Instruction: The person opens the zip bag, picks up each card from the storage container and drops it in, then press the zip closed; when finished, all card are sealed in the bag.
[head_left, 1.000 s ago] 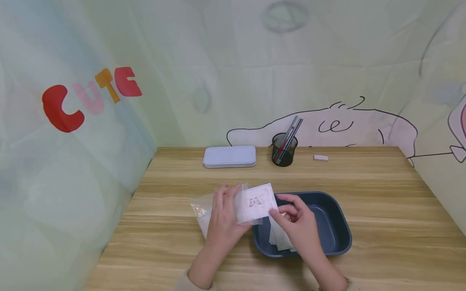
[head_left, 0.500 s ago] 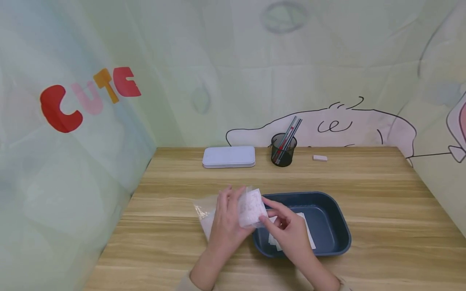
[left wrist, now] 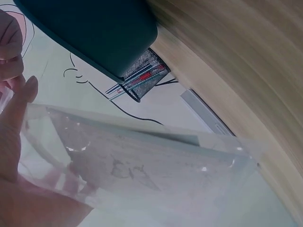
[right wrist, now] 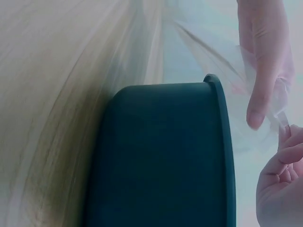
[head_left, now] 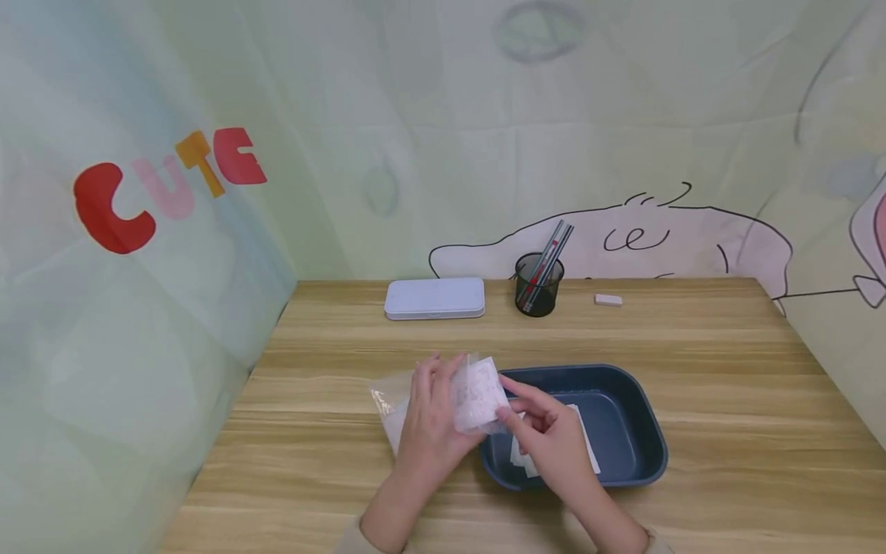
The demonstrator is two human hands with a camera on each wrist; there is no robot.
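My left hand (head_left: 431, 419) grips a clear plastic bag (head_left: 477, 394) just above the table (head_left: 706, 346), at the left rim of the dark blue tray (head_left: 647, 431). The fingers curl round the bag's near side with the thumb along its front. My right hand (head_left: 550, 435) pinches the bag's lower right corner between thumb and fingertips, over the tray's left end. From the head view the bag stands roughly upright, its flat face turned toward me, the long axis leaning up and a little to the right; the left wrist view shows it as a wide pouch (left wrist: 142, 161) with a faint printed card inside. What the print shows is too pale to read. The bag's left part is hidden behind my left hand, and more clear plastic (head_left: 388, 404) lies on the table under that hand, its outline hard to follow. White paper sheets (head_left: 581, 431) lie in the tray, partly covered by my right hand. The right wrist view is blurred: only the tray's wall (right wrist: 161, 156), a finger (right wrist: 265, 61) of the left hand and my curled right fingers (right wrist: 281, 184) come through. At the back stand a white case (head_left: 434, 298), a mesh pen cup (head_left: 538, 286) and a small eraser (head_left: 608, 300).
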